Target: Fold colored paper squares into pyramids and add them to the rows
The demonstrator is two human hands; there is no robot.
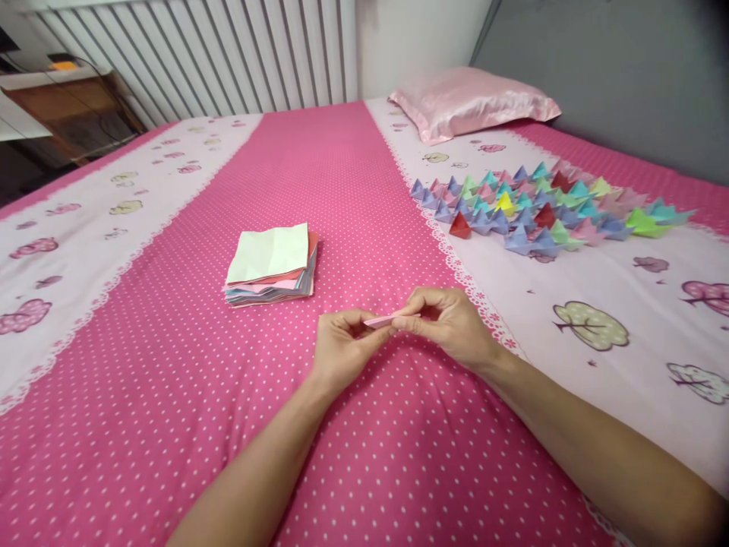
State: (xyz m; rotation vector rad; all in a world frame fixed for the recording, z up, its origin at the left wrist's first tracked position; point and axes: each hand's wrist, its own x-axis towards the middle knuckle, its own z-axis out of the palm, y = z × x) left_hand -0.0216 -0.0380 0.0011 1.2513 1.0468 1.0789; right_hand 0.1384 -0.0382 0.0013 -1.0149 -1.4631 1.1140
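While one thin, folded pink paper is held over the bed, its left end is pinched by the left hand and its right end by the right hand, the fingers of both drawn narrow around it. Ahead and to the left, one stack of square papers is topped by a creased pale-green sheet; its layered edges are uneven. To the right, dozens of pointed paper boats are set in rows, overlapped too closely for an exact count. Between stack and boats, flat dotted cloth is bordered by a lacy edge. Farther off, one satiny pillow is seen near a grey panel.
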